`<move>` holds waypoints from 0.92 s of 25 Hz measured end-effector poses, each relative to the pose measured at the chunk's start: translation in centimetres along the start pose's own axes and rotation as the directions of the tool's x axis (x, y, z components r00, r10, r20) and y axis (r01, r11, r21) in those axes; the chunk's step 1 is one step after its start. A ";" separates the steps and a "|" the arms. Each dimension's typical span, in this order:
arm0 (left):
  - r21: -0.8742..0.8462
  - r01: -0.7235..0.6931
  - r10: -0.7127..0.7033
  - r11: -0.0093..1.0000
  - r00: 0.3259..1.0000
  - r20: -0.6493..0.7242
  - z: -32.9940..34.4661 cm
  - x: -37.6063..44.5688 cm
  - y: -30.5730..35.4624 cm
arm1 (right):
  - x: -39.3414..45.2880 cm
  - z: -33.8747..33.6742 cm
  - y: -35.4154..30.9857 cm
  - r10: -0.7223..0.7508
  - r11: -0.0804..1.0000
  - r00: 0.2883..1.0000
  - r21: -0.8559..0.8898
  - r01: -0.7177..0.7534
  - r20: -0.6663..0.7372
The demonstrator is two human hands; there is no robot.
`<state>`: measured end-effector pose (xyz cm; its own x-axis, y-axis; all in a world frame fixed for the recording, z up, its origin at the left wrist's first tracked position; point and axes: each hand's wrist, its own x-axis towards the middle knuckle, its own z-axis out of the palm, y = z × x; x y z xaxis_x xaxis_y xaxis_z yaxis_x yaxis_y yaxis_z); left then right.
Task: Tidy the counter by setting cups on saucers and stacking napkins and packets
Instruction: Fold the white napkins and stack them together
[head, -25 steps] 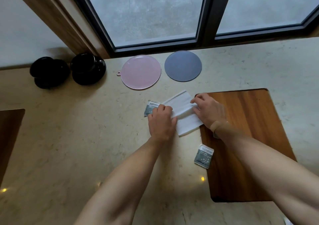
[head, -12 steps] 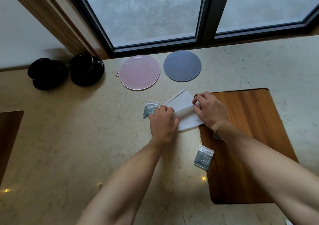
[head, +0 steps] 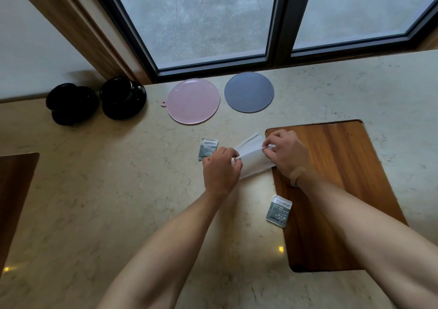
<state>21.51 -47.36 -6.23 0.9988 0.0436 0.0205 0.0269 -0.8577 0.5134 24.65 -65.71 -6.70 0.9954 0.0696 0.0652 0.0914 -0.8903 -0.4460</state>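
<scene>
Both hands are pinching the white folded paper napkins (head: 252, 158): the left hand (head: 220, 167) is nipping the near-left edge between thumb and fingertips, and the right hand (head: 288, 153) is nipping the far-right edge, each grip pressed together on the paper, which is lying across the boundary between the pale marble desk (head: 118, 202) and the inset brown wooden board (head: 343, 178). The napkin stacking is looking underway but not settled. Just left of the left hand, a small grey printed packet (head: 208, 145) is lying flat on the desk, and a second grey printed packet (head: 279, 210) is lying well apart from it at the board's near-left edge, so the packets are not yet stacked. Farther back, the round pink mat (head: 192, 101) and round grey mat (head: 248, 92) are sitting bare, and two glossy black cup-and-saucer sets (head: 94, 102) are standing by the wall; whether those cups are sitting properly on saucers is hard to tell.
</scene>
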 end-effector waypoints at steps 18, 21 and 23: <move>-0.535 0.388 -0.213 0.751 0.908 0.360 -12.4 -15.0 -10.0 | -17.7 -1.5 -15.1 0.267 0.580 0.794 0.566 -0.585 0.547; -0.506 0.477 -0.296 0.719 0.868 0.398 -13.6 -18.3 -13.3 | -21.7 1.1 -18.1 0.245 0.485 0.727 0.568 -0.665 0.641; -0.508 0.538 -0.349 0.673 0.836 0.422 -14.0 -20.6 -15.4 | -24.3 2.7 -19.9 0.224 0.417 0.689 0.571 -0.707 0.689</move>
<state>-0.02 -27.84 -2.52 0.8429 0.1198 -0.5246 0.5349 -0.2939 0.7922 -1.29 -48.47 -1.85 0.7251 0.1585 -0.6701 -0.6500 -0.1637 -0.7421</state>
